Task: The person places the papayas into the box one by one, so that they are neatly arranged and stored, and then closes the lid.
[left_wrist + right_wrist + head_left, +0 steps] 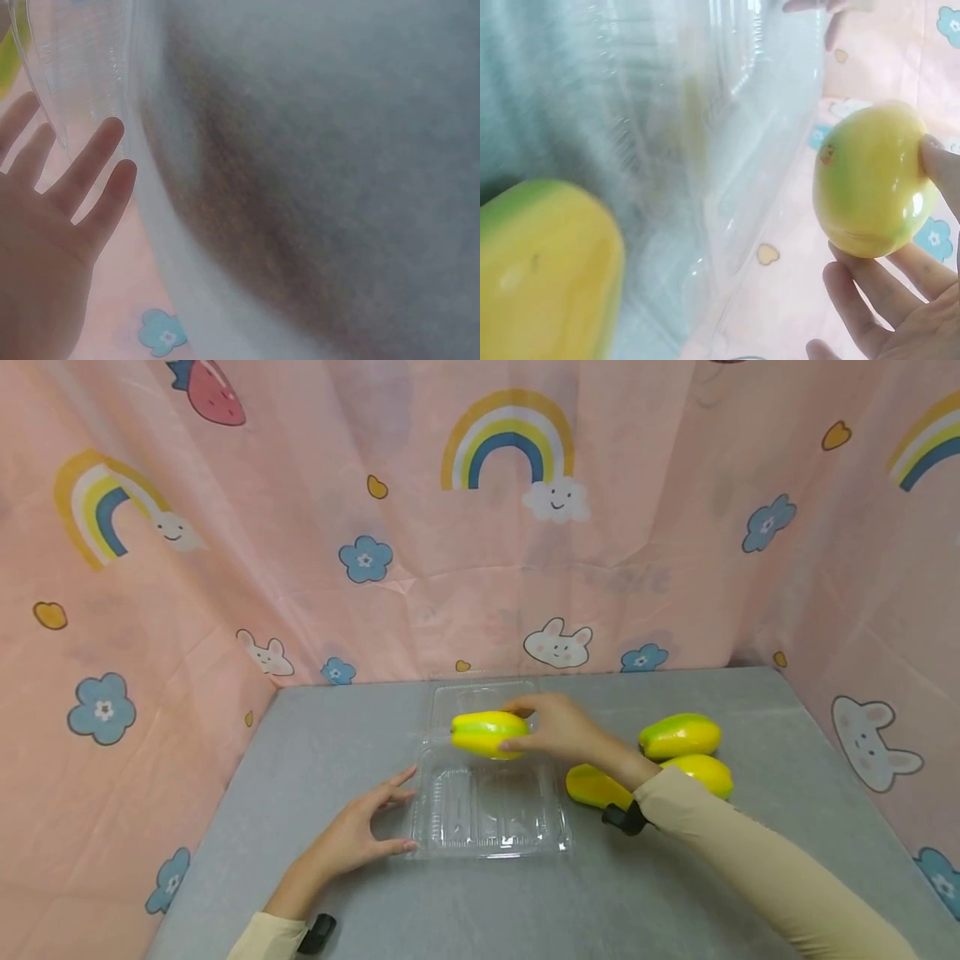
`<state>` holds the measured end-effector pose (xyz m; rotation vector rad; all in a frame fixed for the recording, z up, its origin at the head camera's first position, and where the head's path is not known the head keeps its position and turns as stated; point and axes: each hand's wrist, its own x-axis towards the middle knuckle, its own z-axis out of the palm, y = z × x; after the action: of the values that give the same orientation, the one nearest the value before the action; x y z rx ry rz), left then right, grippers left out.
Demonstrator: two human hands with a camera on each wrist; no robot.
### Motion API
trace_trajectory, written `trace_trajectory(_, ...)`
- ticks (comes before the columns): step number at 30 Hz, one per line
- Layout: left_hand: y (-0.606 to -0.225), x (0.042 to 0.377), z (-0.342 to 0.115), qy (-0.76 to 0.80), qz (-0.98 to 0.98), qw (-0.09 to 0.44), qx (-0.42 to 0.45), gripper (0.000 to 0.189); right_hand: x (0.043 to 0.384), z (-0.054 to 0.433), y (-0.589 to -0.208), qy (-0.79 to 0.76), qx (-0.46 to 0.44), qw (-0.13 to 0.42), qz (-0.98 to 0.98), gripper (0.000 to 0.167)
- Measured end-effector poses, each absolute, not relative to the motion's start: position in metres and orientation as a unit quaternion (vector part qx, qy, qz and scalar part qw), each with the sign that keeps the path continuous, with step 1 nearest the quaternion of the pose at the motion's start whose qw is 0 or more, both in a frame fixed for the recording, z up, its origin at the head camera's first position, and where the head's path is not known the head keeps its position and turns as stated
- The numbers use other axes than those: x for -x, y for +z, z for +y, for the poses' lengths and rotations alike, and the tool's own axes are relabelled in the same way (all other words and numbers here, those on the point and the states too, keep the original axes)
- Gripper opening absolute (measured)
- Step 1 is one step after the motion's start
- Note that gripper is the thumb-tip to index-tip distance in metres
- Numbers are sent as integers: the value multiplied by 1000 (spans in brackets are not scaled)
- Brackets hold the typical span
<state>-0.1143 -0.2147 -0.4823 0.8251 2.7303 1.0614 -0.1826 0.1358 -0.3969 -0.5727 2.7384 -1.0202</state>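
1. The right hand (558, 727) has a closed grip on one yellow-green fruit (489, 733), thumb on its far side and fingers under its near side, holding it lengthwise above the back of the clear plastic tray (491, 843).
2. The left hand (360, 835) lies flat with straight fingers, fingertips touching the tray's left edge; its grip is open and holds nothing.
3. To do this well, I judge the fruit should come down level into the ribbed base while the left hand keeps the light tray from sliding on the grey table (337, 735).
4. Count: four fruits in all, one held and three (678, 735) lying right of the tray; one tray with its hinged lid open; two hands.
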Motion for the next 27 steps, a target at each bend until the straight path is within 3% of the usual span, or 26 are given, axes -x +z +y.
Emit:
trace_trajectory(19, -481, 111, -215, 341, 902, 52, -262, 97, 185, 95, -412, -384, 196, 120, 894, 54)
trace_trajectory(27, -479, 110, -213, 344, 905, 70, -241, 97, 184, 84, -418, -396, 214, 111, 886, 54)
